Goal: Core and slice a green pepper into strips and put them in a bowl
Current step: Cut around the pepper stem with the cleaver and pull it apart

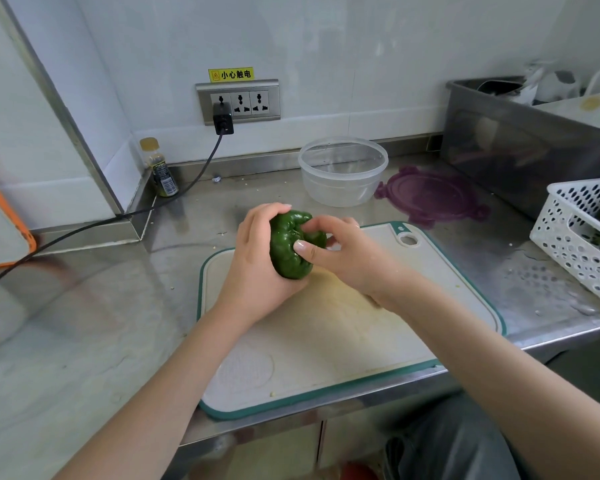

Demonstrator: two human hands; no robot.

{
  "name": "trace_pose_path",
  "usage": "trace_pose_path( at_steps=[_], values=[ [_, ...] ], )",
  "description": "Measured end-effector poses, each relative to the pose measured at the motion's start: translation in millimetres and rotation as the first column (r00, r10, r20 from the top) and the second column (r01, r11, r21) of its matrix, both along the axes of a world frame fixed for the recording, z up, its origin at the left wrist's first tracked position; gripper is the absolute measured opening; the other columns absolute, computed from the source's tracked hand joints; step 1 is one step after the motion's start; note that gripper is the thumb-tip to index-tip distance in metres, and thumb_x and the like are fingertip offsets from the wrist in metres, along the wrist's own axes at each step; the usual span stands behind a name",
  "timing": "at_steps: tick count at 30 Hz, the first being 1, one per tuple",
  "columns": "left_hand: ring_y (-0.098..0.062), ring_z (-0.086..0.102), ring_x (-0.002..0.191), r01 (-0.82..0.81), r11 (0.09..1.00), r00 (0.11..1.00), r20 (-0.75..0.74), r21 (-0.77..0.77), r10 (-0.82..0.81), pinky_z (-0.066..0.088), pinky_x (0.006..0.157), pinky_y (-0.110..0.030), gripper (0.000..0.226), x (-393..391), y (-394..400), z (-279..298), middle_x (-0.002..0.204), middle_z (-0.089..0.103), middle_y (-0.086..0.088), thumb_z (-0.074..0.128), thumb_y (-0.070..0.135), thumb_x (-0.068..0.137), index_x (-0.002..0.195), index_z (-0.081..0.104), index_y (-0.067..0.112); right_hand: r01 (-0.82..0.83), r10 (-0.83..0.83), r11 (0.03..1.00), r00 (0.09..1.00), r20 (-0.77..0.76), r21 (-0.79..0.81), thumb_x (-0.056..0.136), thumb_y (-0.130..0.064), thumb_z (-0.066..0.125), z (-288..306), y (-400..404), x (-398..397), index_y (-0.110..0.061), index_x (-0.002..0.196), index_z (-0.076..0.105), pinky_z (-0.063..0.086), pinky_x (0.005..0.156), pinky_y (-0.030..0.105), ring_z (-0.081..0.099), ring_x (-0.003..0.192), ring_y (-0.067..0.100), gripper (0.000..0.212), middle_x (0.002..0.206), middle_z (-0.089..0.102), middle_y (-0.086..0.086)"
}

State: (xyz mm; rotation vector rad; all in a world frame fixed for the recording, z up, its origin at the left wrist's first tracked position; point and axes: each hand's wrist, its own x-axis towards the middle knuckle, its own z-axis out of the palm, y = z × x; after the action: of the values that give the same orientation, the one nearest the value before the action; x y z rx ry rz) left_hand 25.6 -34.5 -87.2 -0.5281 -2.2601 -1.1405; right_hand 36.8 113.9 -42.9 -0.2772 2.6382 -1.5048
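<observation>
Both hands [257, 268] [347, 258] grip whole green pepper [290, 247], long axis vertical.

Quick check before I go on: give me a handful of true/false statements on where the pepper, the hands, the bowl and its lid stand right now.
1. Both hands hold the green pepper above the cutting board. True.
2. The pepper is already in strips. False: it is whole.
3. The clear bowl holds pepper pieces. False: it holds none.
4. The purple lid lies on the counter beside the bowl. True.
5. The right hand grips a knife. False: no knife shows; the left hand and the right grip the pepper.
</observation>
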Motion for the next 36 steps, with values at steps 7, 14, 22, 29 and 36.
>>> trace_pose_path(
  at_steps=[7,14,22,29,36],
  values=[
    [0.003,0.045,0.110,0.036,0.999,0.997,0.064,0.013,-0.036,0.033,0.085,-0.001,0.079,1,-4,3,0.123,0.045,0.004,0.087,0.014,0.057,0.124,0.046,0.017,-0.007,0.005,1.000,0.996,-0.089,-0.020,0.089,-0.027,0.063,-6,-3,3,-0.030,0.103,0.055,0.032,0.088,0.006,0.039,0.119,0.019,0.016,0.118,0.041,0.002],
    [-0.024,0.044,0.118,0.029,0.989,0.998,-0.050,-0.143,-0.037,0.030,0.099,-0.011,0.068,-1,-2,-4,0.123,0.036,0.009,0.071,0.027,0.062,0.123,0.045,0.016,0.068,-0.069,0.993,0.998,0.005,0.096,0.091,-0.019,0.053,-7,-2,2,-0.022,0.128,0.055,0.035,0.100,0.027,0.038,0.125,0.019,0.037,0.132,0.045,0.001],
    [-0.021,0.043,0.116,-0.006,0.988,0.987,-0.160,-0.153,-0.019,0.032,0.101,-0.015,0.063,-1,-2,-4,0.124,0.043,0.001,0.075,0.022,0.065,0.121,0.046,0.014,0.122,-0.102,0.981,0.985,0.137,-0.150,0.087,-0.015,0.061,0,-5,7,-0.028,0.104,0.063,0.047,0.084,0.022,0.057,0.095,0.011,0.022,0.109,0.061,-0.002],
    [0.000,0.049,0.120,0.255,0.955,0.919,0.269,0.151,-0.288,0.042,0.101,-0.023,0.080,0,-8,5,0.132,0.050,0.013,0.087,0.007,0.057,0.115,0.038,0.032,0.326,-0.312,0.724,0.941,-0.132,0.608,0.073,-0.061,0.065,-4,81,29,-0.025,0.131,0.041,0.041,0.094,0.039,0.041,0.121,0.024,0.073,0.130,0.045,-0.002],
    [-0.003,0.044,0.127,0.336,0.929,0.843,0.390,0.156,-0.370,0.041,0.105,-0.028,0.077,-9,-22,4,0.139,0.041,0.015,0.087,0.007,0.059,0.122,0.052,0.036,0.187,-0.278,0.712,0.960,0.028,0.676,0.069,-0.056,0.074,-12,76,18,-0.006,0.119,0.046,0.036,0.086,0.030,0.044,0.114,0.028,0.076,0.116,0.050,0.008]
  ],
)
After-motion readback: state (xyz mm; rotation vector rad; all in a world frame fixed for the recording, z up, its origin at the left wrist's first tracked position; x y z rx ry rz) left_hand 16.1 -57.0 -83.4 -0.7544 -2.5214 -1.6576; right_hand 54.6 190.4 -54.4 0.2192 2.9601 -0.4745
